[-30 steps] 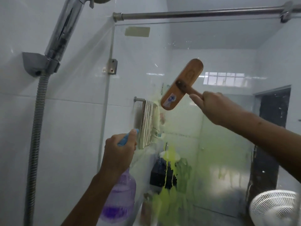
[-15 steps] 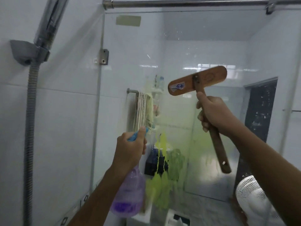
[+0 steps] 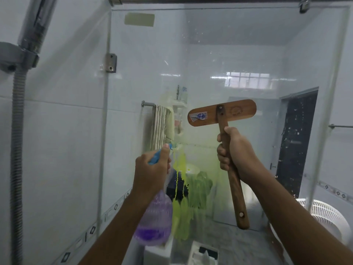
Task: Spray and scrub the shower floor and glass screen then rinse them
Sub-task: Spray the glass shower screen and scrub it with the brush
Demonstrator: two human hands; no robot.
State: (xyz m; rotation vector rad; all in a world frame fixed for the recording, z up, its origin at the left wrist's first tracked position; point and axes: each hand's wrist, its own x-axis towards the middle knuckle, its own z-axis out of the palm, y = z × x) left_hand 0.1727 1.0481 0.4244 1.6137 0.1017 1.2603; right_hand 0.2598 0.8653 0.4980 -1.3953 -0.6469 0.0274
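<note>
The glass screen stands in front of me, streaked in its lower middle with running yellow-green cleaner. My left hand grips the blue trigger head of a clear purple spray bottle, nozzle close to the glass. My right hand grips the handle of a wooden scrub brush, held upright with its wide head level, back facing me, up against the glass. The shower floor is out of view.
A chrome shower head holder and ribbed hose hang on the tiled wall at left. A steel rail tops the screen. Behind the glass are a towel on a bar, a dark doorway and a white fan.
The brush has swung from tilted up-left to level and come lower, its handle now upright in my right hand. My view has shifted down and right. My left hand keeps the bottle at the glass.
</note>
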